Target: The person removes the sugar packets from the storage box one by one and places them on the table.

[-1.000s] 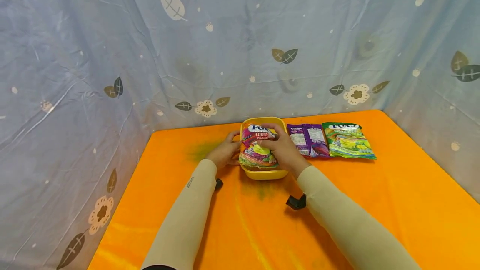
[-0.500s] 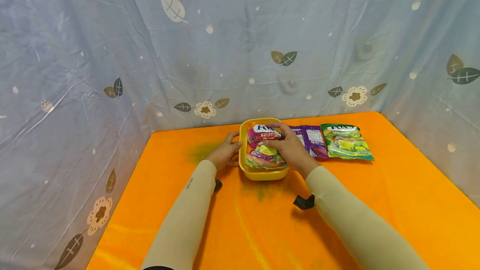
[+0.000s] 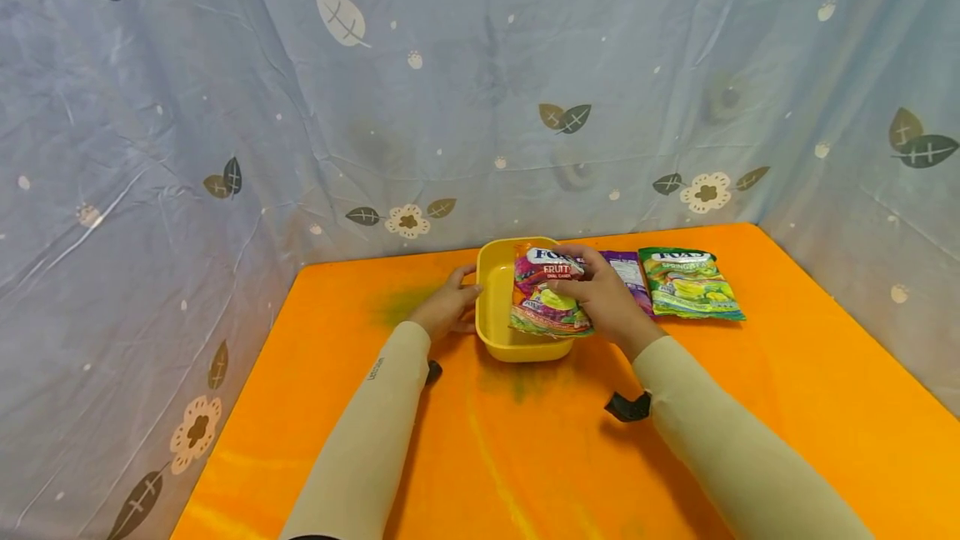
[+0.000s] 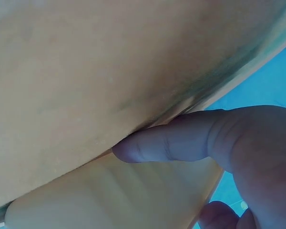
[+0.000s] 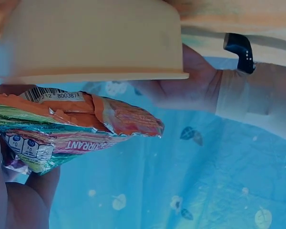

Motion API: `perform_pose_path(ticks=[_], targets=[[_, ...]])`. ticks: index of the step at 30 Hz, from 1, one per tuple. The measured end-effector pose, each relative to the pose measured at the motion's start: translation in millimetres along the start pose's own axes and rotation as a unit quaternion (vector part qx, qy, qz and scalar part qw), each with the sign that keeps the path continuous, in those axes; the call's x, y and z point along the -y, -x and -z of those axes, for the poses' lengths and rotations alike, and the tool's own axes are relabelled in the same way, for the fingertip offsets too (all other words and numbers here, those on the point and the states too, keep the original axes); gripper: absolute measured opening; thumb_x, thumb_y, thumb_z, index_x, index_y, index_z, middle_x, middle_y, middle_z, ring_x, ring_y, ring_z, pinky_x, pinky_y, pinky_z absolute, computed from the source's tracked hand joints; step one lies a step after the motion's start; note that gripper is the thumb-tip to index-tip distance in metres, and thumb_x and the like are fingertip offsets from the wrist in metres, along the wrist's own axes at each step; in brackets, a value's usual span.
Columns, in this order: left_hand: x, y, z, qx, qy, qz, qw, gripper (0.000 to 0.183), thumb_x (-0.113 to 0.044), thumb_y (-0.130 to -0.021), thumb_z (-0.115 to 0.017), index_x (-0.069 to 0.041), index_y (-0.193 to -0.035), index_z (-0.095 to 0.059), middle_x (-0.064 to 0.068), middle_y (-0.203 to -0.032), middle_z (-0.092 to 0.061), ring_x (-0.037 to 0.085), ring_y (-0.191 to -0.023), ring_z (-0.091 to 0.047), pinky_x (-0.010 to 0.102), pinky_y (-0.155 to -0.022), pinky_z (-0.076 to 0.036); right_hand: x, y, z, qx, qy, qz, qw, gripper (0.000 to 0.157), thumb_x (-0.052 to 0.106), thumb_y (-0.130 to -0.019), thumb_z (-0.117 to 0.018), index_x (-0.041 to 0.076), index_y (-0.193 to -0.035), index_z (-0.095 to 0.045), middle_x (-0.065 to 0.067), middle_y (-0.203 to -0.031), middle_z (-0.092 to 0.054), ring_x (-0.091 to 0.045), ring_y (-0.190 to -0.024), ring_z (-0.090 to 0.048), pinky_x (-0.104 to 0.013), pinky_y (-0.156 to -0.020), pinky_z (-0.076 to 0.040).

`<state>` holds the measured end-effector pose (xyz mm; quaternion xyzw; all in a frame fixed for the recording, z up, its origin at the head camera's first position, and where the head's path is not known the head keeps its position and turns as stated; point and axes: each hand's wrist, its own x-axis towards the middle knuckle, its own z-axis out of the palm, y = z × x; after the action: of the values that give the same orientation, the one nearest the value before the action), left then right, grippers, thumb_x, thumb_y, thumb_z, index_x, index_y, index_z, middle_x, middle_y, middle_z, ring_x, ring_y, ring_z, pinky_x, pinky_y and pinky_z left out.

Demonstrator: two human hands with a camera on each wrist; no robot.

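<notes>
A yellow plastic tub (image 3: 525, 352) stands on the table towards the back. My left hand (image 3: 446, 307) rests against its left outer wall, fingers fairly straight; one finger (image 4: 167, 143) lies along the table beside the tub in the left wrist view. Over the tub's right side, my right hand (image 3: 609, 297) grips a bag of fruit candy (image 3: 546, 315) by its right edge. In the right wrist view, the candy bag (image 5: 71, 126) hangs clear of the tub's rim, its bottom edge towards that camera. Part of the bag's front is hidden by my fingers.
Right of the tub lie a purple packet (image 3: 630, 269), partly covered by my hand, and a green candy bag (image 3: 693, 286). A leaf-patterned curtain (image 3: 435, 132) rises behind the orange table (image 3: 360, 407) and on both sides.
My right hand has moved right with the fruit candy bag, from over the tub's middle to its right side, baring the tub's inside. The left hand stays at the tub.
</notes>
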<state>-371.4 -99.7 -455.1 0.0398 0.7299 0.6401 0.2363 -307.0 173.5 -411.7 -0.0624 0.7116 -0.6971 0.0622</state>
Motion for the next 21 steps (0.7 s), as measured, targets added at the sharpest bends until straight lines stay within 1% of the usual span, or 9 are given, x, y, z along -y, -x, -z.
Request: perform_pose_path(ticks=[4,9,16,21], targets=[[0.7,-0.2,0.0,0.001,0.001,-0.001,1.0,0.058,-0.035,-0.098,-0.054,-0.035,-0.148,-0.022,0.007,-0.138,-0.045,0.022,-0.118,-0.052,0.046,-0.076,-0.053,-2.4,2.8,8.7,-0.002,-0.011,0.012,1.0,0.061,0.022,-0.09,-0.07,0.025,-0.143,-0.04,-0.015,-0.128,-0.046,-0.033,-0.1,-0.06,-0.039,-0.078,-0.054],[1.0,0.0,0.6,0.001,-0.003,-0.005,1.0,0.058,-0.036,-0.098,-0.053,-0.035,-0.148,-0.023,0.006,-0.142,-0.042,0.022,-0.117,-0.053,0.045,-0.076,-0.054,-8.5,3.5,16.7,0.006,-0.035,0.012,0.999,0.062,0.018,-0.089,-0.07,0.021,-0.144,-0.039,-0.016,-0.131,-0.043,-0.033,-0.098,-0.062,-0.04,-0.078,-0.054],[0.6,0.3,0.0,0.006,-0.002,-0.005,1.0,0.057,-0.036,-0.098,-0.054,-0.037,-0.146,-0.024,0.004,-0.14,-0.043,0.022,-0.115,-0.055,0.046,-0.077,-0.053,-9.9,10.9,26.8,-0.008,-0.011,0.002,1.0,0.061,0.023,-0.088,-0.071,0.025,-0.142,-0.041,-0.014,-0.133,-0.042,-0.031,-0.1,-0.061,-0.037,-0.078,-0.054],[1.3,-1.0,0.0,0.004,0.003,-0.004,1.0,0.055,-0.035,-0.099,-0.052,-0.036,-0.147,-0.024,0.005,-0.139,-0.045,0.021,-0.115,-0.054,0.046,-0.076,-0.053,-12.3,14.1,37.0,-0.013,-0.011,0.0,1.0,0.062,0.021,-0.089,-0.07,0.023,-0.143,-0.039,-0.017,-0.133,-0.042,-0.03,-0.099,-0.061,-0.036,-0.077,-0.054]])
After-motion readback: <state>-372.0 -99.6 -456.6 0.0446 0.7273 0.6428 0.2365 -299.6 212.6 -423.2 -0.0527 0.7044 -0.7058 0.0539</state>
